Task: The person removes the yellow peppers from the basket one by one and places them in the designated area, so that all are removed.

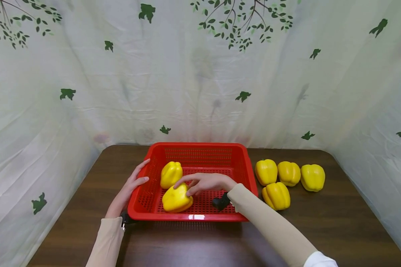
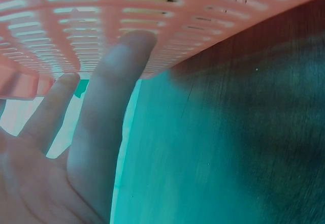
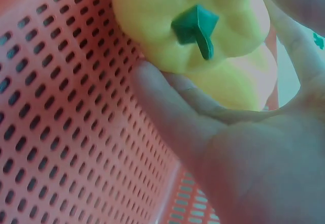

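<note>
In the head view a red perforated plastic basket stands on the table. Inside, toward its left end, lie two yellow bell peppers, one farther back and one nearer. My right hand reaches into the basket and holds the nearer pepper between fingers and thumb; its green stem faces the right wrist camera. With fairly straight fingers, my left hand touches the basket's left side. In the left wrist view, one finger rests against the slotted outer wall.
Right of the basket, several more yellow bell peppers sit grouped on the dark wooden table. A pale curtain with leaf prints hangs behind and along both sides.
</note>
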Tool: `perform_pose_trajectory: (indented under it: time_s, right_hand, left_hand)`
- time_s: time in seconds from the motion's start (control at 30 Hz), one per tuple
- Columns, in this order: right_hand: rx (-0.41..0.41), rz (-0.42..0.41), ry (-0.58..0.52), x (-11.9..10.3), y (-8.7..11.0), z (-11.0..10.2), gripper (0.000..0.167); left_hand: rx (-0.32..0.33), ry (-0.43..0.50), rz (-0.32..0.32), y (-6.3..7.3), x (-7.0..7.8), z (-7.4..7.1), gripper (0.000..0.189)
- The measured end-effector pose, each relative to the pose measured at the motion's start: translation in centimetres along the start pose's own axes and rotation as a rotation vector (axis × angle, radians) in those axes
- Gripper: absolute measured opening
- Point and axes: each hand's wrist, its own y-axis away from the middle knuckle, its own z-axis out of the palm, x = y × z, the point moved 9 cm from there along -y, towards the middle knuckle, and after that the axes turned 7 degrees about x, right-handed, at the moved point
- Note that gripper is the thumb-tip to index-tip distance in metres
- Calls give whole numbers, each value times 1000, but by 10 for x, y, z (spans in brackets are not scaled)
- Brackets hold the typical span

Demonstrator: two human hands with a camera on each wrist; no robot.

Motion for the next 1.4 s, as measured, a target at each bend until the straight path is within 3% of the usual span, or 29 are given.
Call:
perform_pose_trajectory:
  time_s: [0.33, 0.57, 0.83, 1.17, 1.4]
  right_hand:
    - [100, 31, 64, 6, 9, -17, 28]
    - [178, 59, 70, 10, 9, -24, 36]
    - [206, 90, 95, 16, 8, -24, 42]
    - [223, 121, 2, 18, 10, -24, 48]
    - [274, 111, -40, 17, 16, -34, 38]
  left_hand:
    - [-18, 5, 5, -1, 1, 0, 62]
    - [-13, 1, 4, -1, 0, 0, 62]
    - [-8, 0, 7, -2, 0, 0, 63]
    - [-8, -5, 10, -3, -1, 0, 63]
    - [-7, -9, 0, -3, 0, 0, 62]
